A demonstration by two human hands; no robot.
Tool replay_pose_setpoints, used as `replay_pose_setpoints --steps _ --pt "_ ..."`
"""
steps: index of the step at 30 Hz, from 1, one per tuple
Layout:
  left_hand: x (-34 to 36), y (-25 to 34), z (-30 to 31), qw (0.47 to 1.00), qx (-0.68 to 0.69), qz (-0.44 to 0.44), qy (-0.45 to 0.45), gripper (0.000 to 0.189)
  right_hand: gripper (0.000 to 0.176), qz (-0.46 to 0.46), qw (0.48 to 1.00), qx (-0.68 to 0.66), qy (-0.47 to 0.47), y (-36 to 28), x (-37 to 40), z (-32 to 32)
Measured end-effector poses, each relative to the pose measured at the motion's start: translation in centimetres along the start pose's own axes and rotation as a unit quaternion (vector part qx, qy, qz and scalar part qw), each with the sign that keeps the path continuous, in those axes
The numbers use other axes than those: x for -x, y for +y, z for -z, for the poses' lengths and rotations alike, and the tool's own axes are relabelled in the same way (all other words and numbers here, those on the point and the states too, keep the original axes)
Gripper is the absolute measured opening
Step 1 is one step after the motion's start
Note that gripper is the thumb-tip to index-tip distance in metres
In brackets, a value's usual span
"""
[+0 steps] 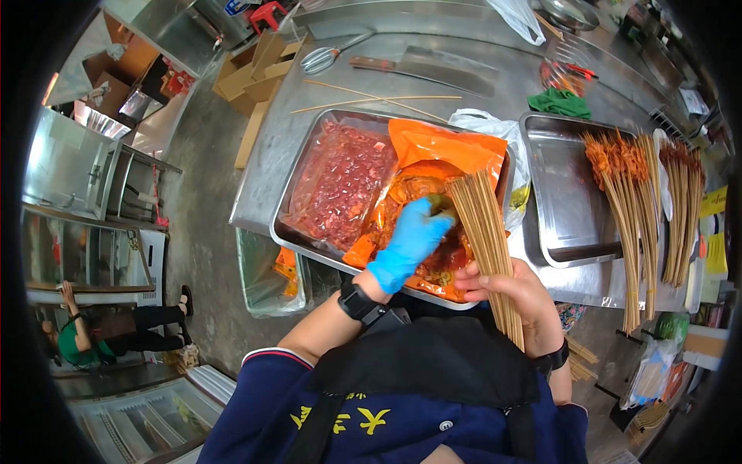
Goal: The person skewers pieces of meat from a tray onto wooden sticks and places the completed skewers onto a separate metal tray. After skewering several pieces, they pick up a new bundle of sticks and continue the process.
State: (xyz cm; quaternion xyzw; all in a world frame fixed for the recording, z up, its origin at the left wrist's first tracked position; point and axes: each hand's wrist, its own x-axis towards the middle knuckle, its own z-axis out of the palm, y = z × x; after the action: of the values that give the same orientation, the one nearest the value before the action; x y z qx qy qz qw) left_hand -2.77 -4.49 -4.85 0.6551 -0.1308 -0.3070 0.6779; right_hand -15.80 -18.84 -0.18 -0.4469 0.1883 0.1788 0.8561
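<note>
My left hand [415,238], in a blue glove, reaches into the orange bag of marinated meat [410,189] at the top ends of the skewers. Its fingers curl, and what lies between them is too small to tell. Bare, my right hand [522,290] holds a thick bundle of wooden skewers [487,240] slanting over the right side of the metal tray [280,224]. Left of the orange bag, a clear bag of raw diced meat [338,185] lies in the same tray.
Right of me is a second tray [572,209] with bundles of meat skewers [618,174]. Behind the first tray lie a cleaver [448,69], a whisk [321,58], loose skewers and a green cloth [559,104]. A lined bin [267,271] stands below. Another person [116,332] is far left.
</note>
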Motion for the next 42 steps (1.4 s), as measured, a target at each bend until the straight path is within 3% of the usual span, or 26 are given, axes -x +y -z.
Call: replay_pose_setpoints --steps 4,6,22,28,31,33,36,37,39,41,42 --pt "1.7 1.5 1.7 0.989 0.139 0.056 0.005 0.025 0.026 0.003 1.000 0.016 0.013 0.3 -0.5 0.1" --pt "2.3 1.8 1.3 0.980 0.171 0.089 -0.050 0.026 0.026 0.003 1.000 0.026 0.014 0.4 -0.7 -0.1" --pt "3.1 -0.3 2.2 0.972 0.228 0.044 -0.022 0.030 0.025 -0.030 0.995 0.083 0.037 0.8 -1.1 -0.6" --pt "3.1 0.0 2.4 0.982 0.176 0.067 -0.001 0.028 0.016 -0.043 0.993 0.093 0.063 0.7 -1.3 -1.1" --pt "3.2 1.0 3.9 0.991 0.097 0.075 -0.051 0.029 0.013 -0.044 0.992 0.101 0.066 0.5 -1.1 -1.2" --pt "3.4 2.0 5.2 0.988 0.099 -0.044 0.107 0.019 0.012 -0.040 0.992 0.100 0.067 0.5 -1.2 -1.0" --pt "3.3 0.9 9.0 0.981 -0.012 -0.127 0.146 0.023 0.012 -0.040 0.993 0.091 0.057 0.7 -1.4 -0.8" --pt "3.5 1.0 9.2 0.981 -0.014 -0.126 0.147 0.023 0.012 -0.040 0.993 0.093 0.054 0.7 -1.3 -0.8" --pt "4.1 1.7 9.1 0.975 -0.170 0.002 0.146 0.020 0.012 -0.039 0.993 0.094 0.051 0.7 -1.4 -0.7" --pt "3.9 0.9 8.1 0.975 -0.173 -0.024 0.136 0.016 0.012 -0.040 0.993 0.093 0.051 0.9 -1.5 -0.5" --pt "3.8 0.8 7.6 0.948 -0.286 -0.039 0.133 0.017 0.012 -0.039 0.994 0.093 0.052 0.9 -1.5 -0.6"
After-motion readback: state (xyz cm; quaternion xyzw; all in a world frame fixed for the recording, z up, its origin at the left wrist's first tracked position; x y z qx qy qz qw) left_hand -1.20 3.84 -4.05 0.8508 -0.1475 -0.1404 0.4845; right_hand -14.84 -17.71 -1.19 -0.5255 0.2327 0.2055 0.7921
